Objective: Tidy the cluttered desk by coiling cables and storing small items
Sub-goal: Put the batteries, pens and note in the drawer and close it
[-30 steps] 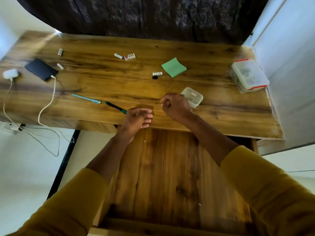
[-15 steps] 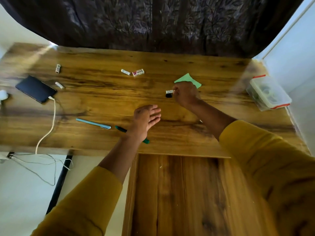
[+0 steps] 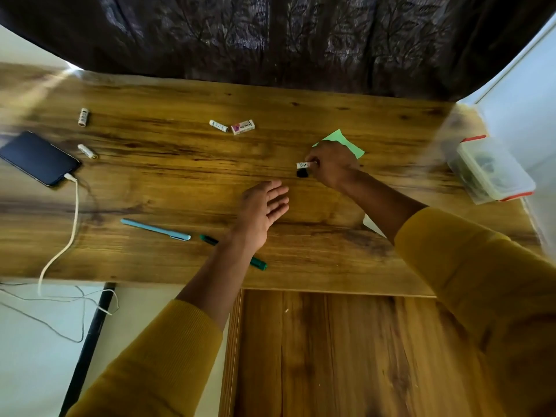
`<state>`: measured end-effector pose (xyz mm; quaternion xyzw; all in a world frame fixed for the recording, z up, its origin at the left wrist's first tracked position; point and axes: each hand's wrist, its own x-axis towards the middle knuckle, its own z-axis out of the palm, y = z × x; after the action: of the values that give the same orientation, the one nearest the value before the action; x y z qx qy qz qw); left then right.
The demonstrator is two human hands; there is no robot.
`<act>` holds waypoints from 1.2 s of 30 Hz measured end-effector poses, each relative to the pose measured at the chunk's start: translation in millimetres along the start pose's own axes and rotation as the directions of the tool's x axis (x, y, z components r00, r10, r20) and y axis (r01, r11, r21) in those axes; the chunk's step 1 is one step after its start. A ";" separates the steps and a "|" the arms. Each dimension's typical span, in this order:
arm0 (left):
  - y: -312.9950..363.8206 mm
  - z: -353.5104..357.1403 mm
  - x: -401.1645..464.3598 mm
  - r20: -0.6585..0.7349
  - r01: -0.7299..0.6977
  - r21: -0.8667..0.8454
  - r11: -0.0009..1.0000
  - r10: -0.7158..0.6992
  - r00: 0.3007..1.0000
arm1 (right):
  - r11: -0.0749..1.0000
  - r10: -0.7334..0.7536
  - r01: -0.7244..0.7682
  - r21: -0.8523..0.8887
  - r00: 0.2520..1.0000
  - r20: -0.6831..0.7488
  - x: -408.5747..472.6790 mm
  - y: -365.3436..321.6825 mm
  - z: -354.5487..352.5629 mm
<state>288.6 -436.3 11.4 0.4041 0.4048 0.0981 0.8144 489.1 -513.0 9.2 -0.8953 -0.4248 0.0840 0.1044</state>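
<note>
A white battery (image 3: 301,165) is being pinched by the right hand (image 3: 332,167) on the desk (image 3: 180,182) (beside a green note (image 3: 343,141)); the left hand (image 3: 263,210) is being held flat, fingers relaxed, nearby.

A dark patterned curtain (image 3: 301,40) hangs behind the counter's far edge. Wooden plank flooring (image 3: 331,356) lies below the near edge. A white wall (image 3: 523,85) stands at right. 1 black bar (image 3: 87,341) slants across the pale floor (image 3: 30,356) at lower left.
</note>
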 end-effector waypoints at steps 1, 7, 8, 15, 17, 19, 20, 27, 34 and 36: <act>0.3 -0.2 0.4 0.002 0.003 -0.008 1.000 -0.003 1.000 | 1.000 -0.006 0.006 -0.013 1.000 0.008 1.0 -0.2 -0.4; -1.3 -3.2 1.3 0.018 0.018 -0.095 0.995 -0.017 1.000 | 0.988 -0.077 0.083 -0.133 0.996 0.049 1.4 -0.6 -2.8; -1.2 -4.1 1.8 0.020 0.019 -0.108 0.994 -0.017 1.000 | 0.986 -0.071 0.077 -0.146 0.997 0.044 0.8 -1.8 -2.7; 10.3 -6.6 5.4 0.023 0.042 -0.272 0.961 -0.037 0.999 | 0.997 0.061 -0.066 -0.039 0.991 -0.116 -14.4 -40.1 -3.4; 16.3 -5.5 6.3 0.008 0.049 -0.329 0.943 -0.049 0.999 | 0.996 0.082 -0.076 0.050 0.987 -0.137 -21.0 -62.8 -3.7; 23.1 -5.9 4.8 -0.022 0.044 -0.365 0.930 -0.055 0.998 | 0.988 0.093 -0.075 0.135 0.987 -0.133 -28.2 -84.8 -4.3; 26.2 -7.7 3.4 -0.029 0.043 -0.379 0.924 -0.058 0.998 | 0.985 0.086 -0.063 0.163 0.987 -0.135 -31.2 -95.3 -4.1; 41.5 -26.2 0.1 -0.039 0.005 -0.381 0.925 -0.022 0.999 | 0.983 -0.045 0.072 0.168 0.986 -0.159 -38.1 -139.5 9.7; 48.9 -55.2 6.1 -0.080 -0.045 -0.566 0.823 0.000 0.997 | 0.934 -0.004 0.080 0.348 0.977 -0.212 -12.5 -155.4 -0.7; 51.4 -69.3 9.4 -0.090 -0.066 -0.607 0.792 0.015 0.996 | 0.935 -0.008 0.102 0.339 0.964 -0.267 10.4 -158.4 -1.2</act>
<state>252.2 -358.0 19.9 0.1249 0.3753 0.2566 0.8819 378.2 -407.3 50.6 -0.8533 -0.4107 0.0366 0.3191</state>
